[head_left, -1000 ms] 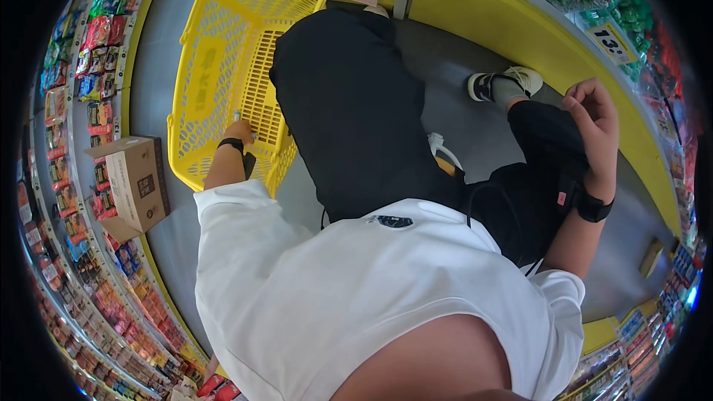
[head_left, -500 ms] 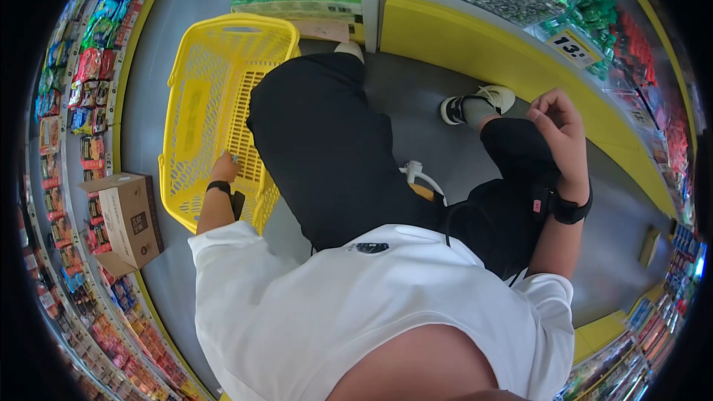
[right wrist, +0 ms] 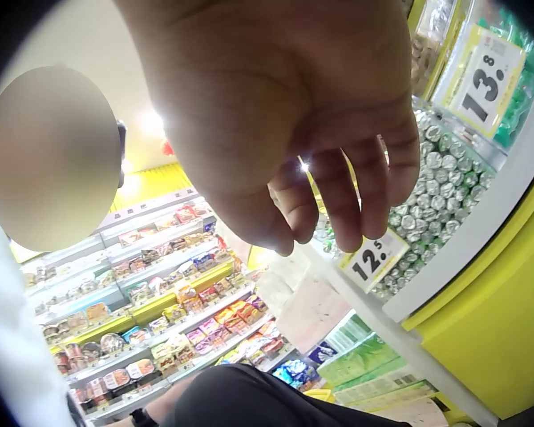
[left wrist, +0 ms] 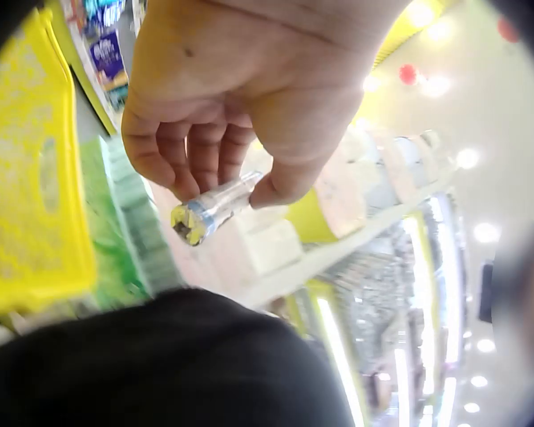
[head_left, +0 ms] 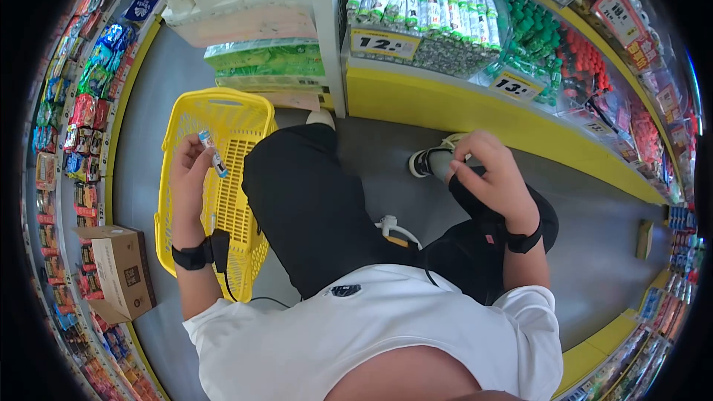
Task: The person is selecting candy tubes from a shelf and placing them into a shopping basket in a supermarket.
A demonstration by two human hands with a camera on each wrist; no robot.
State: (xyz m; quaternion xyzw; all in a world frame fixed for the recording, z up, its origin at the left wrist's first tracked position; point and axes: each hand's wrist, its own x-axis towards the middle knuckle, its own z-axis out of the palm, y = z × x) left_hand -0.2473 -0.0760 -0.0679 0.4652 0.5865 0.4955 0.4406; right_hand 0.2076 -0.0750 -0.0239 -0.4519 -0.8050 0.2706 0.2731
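Note:
My left hand (head_left: pixel 194 171) is raised over the yellow shopping basket (head_left: pixel 256 108) on the floor. Between thumb and fingertips it pinches a small tube-shaped packet (head_left: pixel 213 154) with blue and white print. From the left wrist, the clear, twisted wrapper of the packet (left wrist: pixel 215 209) shows, its near end yellowish. My right hand (head_left: pixel 496 178) hovers above my bent right knee, fingers loosely curled. The right wrist view shows nothing within that hand (right wrist: pixel 294 133).
An open cardboard box (head_left: pixel 126 271) sits left of the basket, beside shelves of snack packets (head_left: pixel 96 89). Ahead, a shelf bin holds green-and-silver wrapped sticks (head_left: pixel 423 0) above a yellow base (head_left: pixel 401 96). Green packs (head_left: pixel 267 59) are stacked beyond the basket.
My left hand has risen from inside the basket, bringing the packet up. The head view has tilted up, showing more of the shelf ahead. My right hand stays loosely curled.

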